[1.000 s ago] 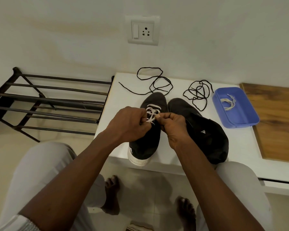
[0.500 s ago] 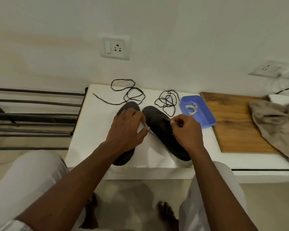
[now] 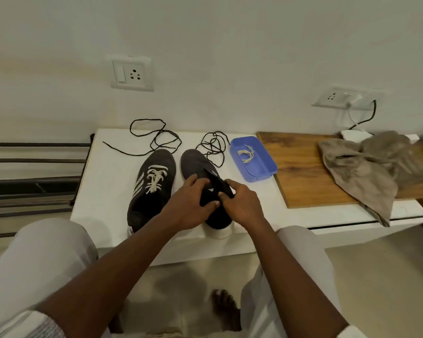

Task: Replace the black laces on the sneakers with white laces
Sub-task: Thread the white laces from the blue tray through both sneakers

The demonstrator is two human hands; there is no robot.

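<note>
- Unlaced sneaker (image 3: 198,164), right of white-laced sneaker (image 3: 152,191) on counter (image 3: 103,191): tongue gripped by curled fingers (image 3: 197,182) of left hand (image 3: 188,206) and right hand (image 3: 242,203), likely for steadying.
- White lace (image 3: 247,153): kept ready in blue tray (image 3: 266,167), right.

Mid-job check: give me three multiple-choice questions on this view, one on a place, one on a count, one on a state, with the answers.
1. The spare white lace lies: A in the blue tray; B on the floor; C on a chair.
2. Loose black laces on the table: A one; B two; C four.
3. The sneaker held by the left hand and right hand is: A laced white; B laced black; C unlaced.

Answers:
1. A, it sits coiled inside the tray.
2. B, two separate tangles lie behind the shoes.
3. C, no lace shows on it, while the other sneaker has white laces.
</note>
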